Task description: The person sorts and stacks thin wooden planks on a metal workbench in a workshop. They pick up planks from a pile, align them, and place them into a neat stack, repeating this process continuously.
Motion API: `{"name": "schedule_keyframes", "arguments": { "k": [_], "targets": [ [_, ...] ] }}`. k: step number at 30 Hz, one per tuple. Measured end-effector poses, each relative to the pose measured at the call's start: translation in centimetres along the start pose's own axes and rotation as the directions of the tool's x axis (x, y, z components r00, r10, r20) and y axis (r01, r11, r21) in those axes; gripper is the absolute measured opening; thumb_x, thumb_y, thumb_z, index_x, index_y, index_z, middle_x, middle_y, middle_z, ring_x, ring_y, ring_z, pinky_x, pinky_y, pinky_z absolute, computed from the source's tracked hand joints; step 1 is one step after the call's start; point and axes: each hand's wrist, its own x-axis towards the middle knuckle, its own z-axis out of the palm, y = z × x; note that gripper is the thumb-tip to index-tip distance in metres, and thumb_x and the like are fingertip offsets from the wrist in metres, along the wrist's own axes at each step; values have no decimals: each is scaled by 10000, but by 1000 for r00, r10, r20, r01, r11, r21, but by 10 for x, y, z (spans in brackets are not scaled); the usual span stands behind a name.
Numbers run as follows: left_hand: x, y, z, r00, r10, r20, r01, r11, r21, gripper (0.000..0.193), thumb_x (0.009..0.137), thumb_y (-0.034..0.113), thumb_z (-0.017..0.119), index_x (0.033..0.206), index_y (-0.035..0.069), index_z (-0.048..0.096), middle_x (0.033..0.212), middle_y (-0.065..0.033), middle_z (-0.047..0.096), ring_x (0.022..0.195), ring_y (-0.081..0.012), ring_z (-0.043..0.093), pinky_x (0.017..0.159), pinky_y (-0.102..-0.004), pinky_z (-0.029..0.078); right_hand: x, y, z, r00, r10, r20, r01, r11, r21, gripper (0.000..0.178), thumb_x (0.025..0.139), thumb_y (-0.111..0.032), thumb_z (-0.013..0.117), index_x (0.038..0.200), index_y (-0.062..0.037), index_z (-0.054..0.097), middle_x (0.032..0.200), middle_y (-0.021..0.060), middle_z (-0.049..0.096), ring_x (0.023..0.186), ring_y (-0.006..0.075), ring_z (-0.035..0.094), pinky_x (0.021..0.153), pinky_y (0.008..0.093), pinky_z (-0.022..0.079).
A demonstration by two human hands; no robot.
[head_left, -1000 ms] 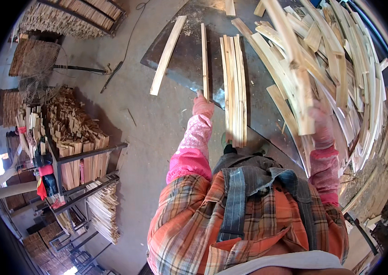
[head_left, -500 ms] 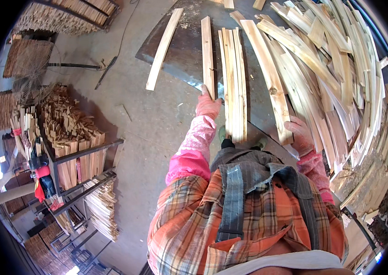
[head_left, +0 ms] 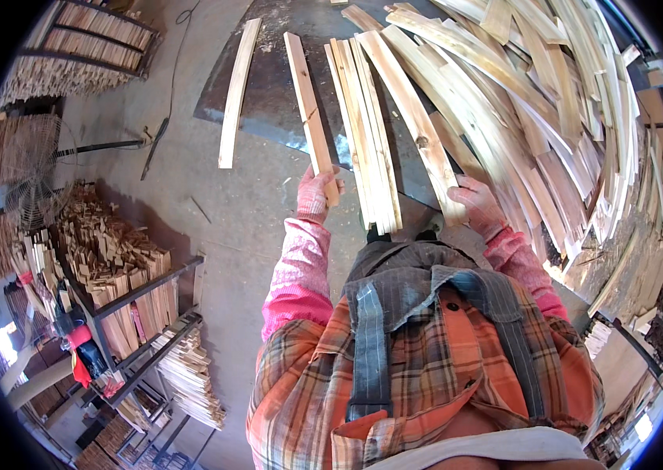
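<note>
The grey floor (head_left: 229, 313) is the biggest thing I see. I count clock places from the middle of my view. At two o'clock there is a huge heap of pale wood strips (head_left: 519, 141), pointing all sorts of ways. Between eleven and twelve o'clock a dark flat sheet (head_left: 272, 86) lies on the floor. A metal rack (head_left: 149, 287) full of wood is near nine o'clock, and a fan (head_left: 32, 188) with a round wire cage is a bit above it.

At twelve o'clock a neat bundle of strips (head_left: 369, 141) lies between my arms. Toward one o'clock is the right strip (head_left: 412, 125), and its far end is close to the bundle. I can't tell if they touch. The left strip (head_left: 309, 110) is just short of twelve o'clock, apart from the bundle. A lone strip (head_left: 239, 94) lies at eleven o'clock, and I'm not touching it.

My left hand (head_left: 313, 194) has its fingers closed on the near end of the left strip. My right hand (head_left: 478, 205) has its fingers pinched on the near end of the right strip. The smallest thing is a dark knot (head_left: 423, 142) in that wood.

I think this step is holding one strip in each hand. Next I'd need a tight pinch and slow arms, because the long far ends could swing and bump the bundle.
</note>
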Motion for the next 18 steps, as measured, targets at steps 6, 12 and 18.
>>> {"name": "schedule_keyframes", "arguments": {
  "k": [6,12,18],
  "targets": [
    [-8,-13,-8,998,-19,62,26,993,-114,354,904,52,588,1244,-32,535,1030,-183,674,684,-268,682,566,-370,589,8,14,21,991,36,-132,-28,998,63,367,849,-121,680,1183,32,674,961,42,667,841,138,617,762,280,495],
    [-7,-21,-6,999,-25,33,27,997,-69,361,932,90,590,1273,-13,530,1028,-172,677,664,-259,683,552,-355,586,15,26,33,984,-57,-170,56,998,-8,332,857,-83,668,1168,32,678,1002,52,660,897,162,617,807,284,487],
    [-14,-21,-1,1000,-18,-11,18,998,-52,347,995,245,564,1265,26,548,1002,-141,668,674,-213,664,587,-330,574,14,15,37,989,86,-122,-64,982,177,390,850,-75,686,1226,19,646,1055,63,666,941,178,619,848,288,477]
  ]
}}
